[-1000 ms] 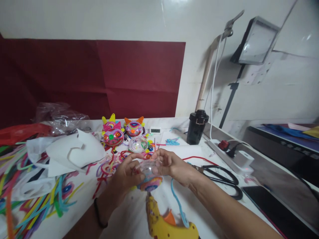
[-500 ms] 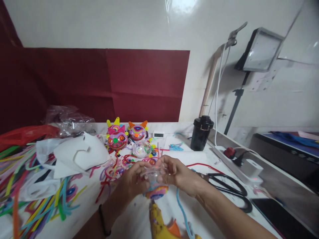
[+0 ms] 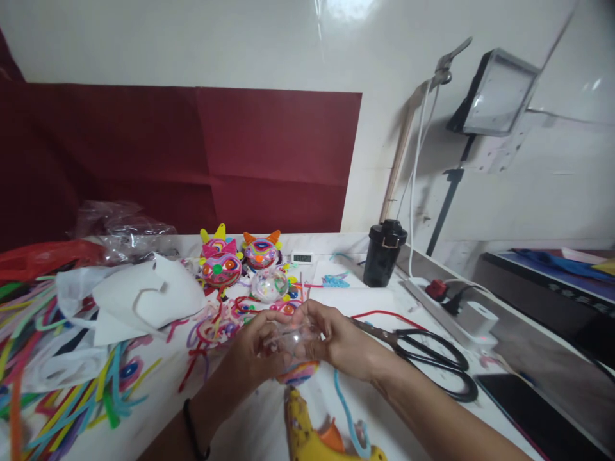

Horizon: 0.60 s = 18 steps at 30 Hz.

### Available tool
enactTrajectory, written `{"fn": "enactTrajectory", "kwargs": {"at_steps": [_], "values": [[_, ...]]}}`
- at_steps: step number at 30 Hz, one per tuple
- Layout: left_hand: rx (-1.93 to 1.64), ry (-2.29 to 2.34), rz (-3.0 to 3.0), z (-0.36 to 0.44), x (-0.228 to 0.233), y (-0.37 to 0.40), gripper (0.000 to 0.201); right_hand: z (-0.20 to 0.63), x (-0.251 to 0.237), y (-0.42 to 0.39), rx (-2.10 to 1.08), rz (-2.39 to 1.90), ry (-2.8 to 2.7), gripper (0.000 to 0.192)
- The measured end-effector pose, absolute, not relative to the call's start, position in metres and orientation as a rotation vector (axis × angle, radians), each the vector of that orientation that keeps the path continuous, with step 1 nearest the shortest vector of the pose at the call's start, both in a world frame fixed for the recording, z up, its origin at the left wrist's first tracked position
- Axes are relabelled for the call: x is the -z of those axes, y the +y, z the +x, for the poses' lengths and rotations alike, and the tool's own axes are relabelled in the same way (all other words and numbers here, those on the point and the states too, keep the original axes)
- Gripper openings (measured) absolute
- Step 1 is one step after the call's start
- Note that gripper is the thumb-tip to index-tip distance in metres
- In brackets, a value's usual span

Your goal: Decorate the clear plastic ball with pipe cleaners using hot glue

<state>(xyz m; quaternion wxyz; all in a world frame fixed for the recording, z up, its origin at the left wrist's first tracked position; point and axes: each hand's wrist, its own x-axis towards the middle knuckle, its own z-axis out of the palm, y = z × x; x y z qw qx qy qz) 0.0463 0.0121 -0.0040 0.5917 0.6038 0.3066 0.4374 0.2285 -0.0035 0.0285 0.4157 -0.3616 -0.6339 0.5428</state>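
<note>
Between both hands is a clear plastic ball or half-shell [image 3: 294, 338], its edges partly covered by the fingers. My left hand [image 3: 259, 346] is closed on its left side, thumb in front. My right hand [image 3: 331, 339] pinches the other side with thumb and fingers. Just below them lies a round piece coiled in several bright colours [image 3: 298, 371]; whether it touches the plastic I cannot tell. Nearer me is a yellow glue gun [image 3: 307, 429] with an orange trigger, nozzle toward the coiled piece. A light blue pipe cleaner [image 3: 346, 410] lies to its right.
Decorated round ornaments [image 3: 221, 269] and another clear ball [image 3: 269, 285] stand behind the hands. Colourful pipe cleaners [image 3: 100, 390] and white paper [image 3: 148, 294] spread left. On the right are black-handled scissors [image 3: 432, 349], a phone [image 3: 528, 410], a power strip [image 3: 451, 320] and a black bottle [image 3: 383, 256].
The clear plastic has turned slightly in my fingers, and both hands still hold it. The whole view has shifted a little, so the table things appear slightly farther left.
</note>
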Motion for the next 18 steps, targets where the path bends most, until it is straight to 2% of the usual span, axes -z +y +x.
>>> {"fn": "enactTrajectory", "kwargs": {"at_steps": [11, 18], "values": [[-1.006, 0.824, 1.421, 0.0500, -0.0048, 0.0063, 0.037, 0.2259, -0.0275, -0.0049, -1.376, -0.901, -1.581, 0.043], [-1.011, 0.834, 1.344, 0.0478, -0.0017, 0.0102, 0.044, 0.2240, -0.0217, -0.0028, -1.354, -0.898, -1.582, 0.046]]}}
